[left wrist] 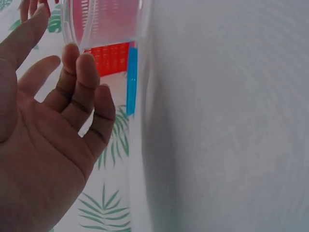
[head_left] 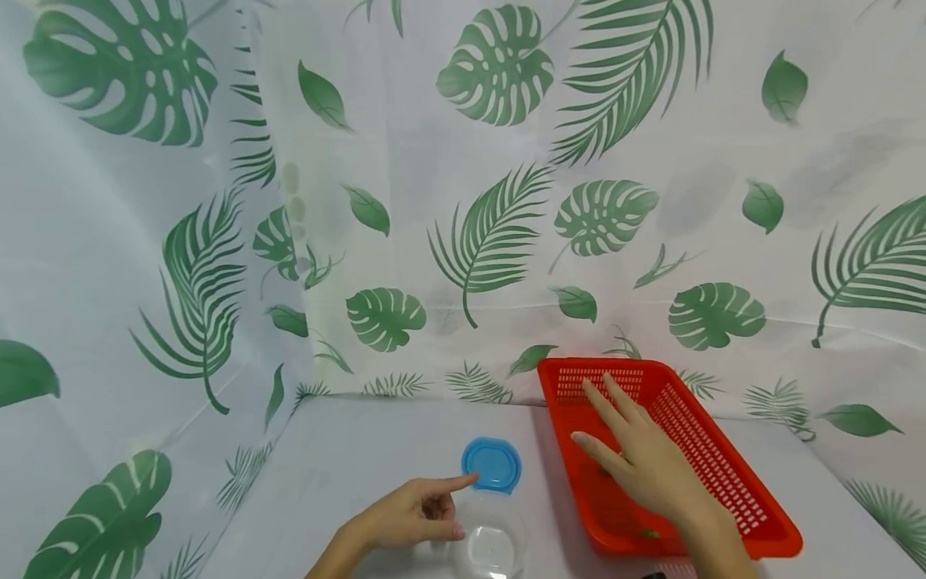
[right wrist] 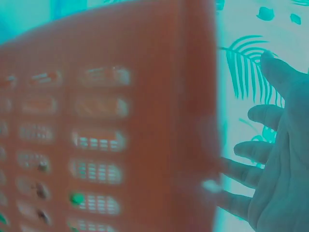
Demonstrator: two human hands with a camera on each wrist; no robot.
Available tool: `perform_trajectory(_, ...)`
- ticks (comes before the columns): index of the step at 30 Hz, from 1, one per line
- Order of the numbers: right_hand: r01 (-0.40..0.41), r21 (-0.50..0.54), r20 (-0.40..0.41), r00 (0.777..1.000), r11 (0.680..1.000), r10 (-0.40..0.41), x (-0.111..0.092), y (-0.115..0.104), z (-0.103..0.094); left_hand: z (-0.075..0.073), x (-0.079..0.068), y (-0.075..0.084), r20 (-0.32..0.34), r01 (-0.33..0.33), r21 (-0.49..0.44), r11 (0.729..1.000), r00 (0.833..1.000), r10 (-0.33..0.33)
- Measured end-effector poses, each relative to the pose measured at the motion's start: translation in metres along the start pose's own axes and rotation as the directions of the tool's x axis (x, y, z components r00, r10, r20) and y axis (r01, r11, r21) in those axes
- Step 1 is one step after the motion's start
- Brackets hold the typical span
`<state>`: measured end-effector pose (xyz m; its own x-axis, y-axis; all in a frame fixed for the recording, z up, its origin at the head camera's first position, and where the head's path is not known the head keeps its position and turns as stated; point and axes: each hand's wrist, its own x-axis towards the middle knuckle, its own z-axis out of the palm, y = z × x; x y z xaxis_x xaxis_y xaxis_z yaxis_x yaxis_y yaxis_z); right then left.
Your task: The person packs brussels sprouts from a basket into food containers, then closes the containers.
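A clear plastic container (head_left: pixel 493 548) stands at the near middle of the table, just in front of a round blue lid (head_left: pixel 492 462). My left hand (head_left: pixel 412 515) is at the container's left side, its index finger pointing toward the lid and its thumb by the container's rim. In the left wrist view the other fingers bend loosely, with tips close to the container (left wrist: pixel 108 21); firm contact cannot be told. Over the red basket (head_left: pixel 770 527) my right hand (head_left: pixel 651 462) is spread, nothing visible in it. Small green bits (head_left: pixel 649 533) lie in the basket, partly hidden by that hand.
A white cloth covers the table (head_left: pixel 376 438). Leaf-printed sheets (head_left: pixel 405 241) hang behind and to the left, close to the basket's far end. The basket's perforated wall fills much of the right wrist view. A small dark object (head_left: pixel 654 576) shows at the bottom edge.
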<state>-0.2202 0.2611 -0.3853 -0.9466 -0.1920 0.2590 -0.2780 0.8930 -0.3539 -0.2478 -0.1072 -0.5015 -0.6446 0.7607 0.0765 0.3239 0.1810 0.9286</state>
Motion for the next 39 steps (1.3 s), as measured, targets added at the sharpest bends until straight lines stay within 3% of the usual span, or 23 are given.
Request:
perform_trajectory(11, 0.078, -0.019, -0.015, 0.997, 0.997, -0.078, -0.007, -0.002, -0.031, 0.002, 0.000, -0.010, 0.033, 0.029, 0.060, 0.998, 0.999, -0.031)
perform_trajectory(20, 0.144, -0.080, -0.019, 0.989, 0.986, -0.146, 0.006, -0.005, -0.059, 0.006, -0.002, -0.011, 0.025, 0.073, 0.053, 0.996, 0.997, -0.075)
perform_trajectory(27, 0.205, -0.073, -0.135, 0.968, 0.976, -0.214, 0.023, 0.000, -0.064, 0.008, -0.001, -0.012, 0.011, 0.083, 0.095, 0.992, 0.996, -0.084)
perform_trajectory(39, 0.227, 0.058, -0.116, 0.969, 0.972, -0.219, 0.050, 0.025, -0.062, 0.013, 0.002, -0.011, -0.021, 0.015, 0.087, 0.996, 1.000, -0.013)
